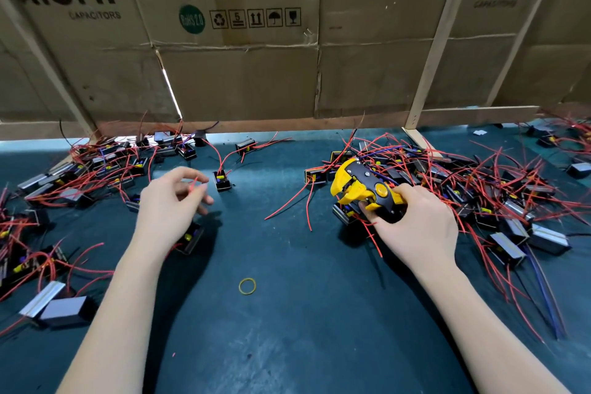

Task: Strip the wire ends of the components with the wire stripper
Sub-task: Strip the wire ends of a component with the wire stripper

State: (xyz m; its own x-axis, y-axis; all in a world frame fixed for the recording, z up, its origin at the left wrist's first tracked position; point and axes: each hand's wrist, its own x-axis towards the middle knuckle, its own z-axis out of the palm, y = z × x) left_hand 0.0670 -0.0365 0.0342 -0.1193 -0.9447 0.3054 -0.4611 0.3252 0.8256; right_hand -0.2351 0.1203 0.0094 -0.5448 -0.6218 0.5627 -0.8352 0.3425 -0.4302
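Your right hand [419, 227] gripped the yellow wire stripper [364, 189] above a component [343, 214] beside the right-hand pile [479, 189], your left hand [169, 201] pinched a short red wire scrap [193, 184], fingers loosely curled, over the green mat [287, 313].

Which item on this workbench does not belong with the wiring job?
The yellow rubber band lies alone on the green mat between the forearms, apart from both piles of wired parts. The cardboard backdrop also has a torn slit letting light through.
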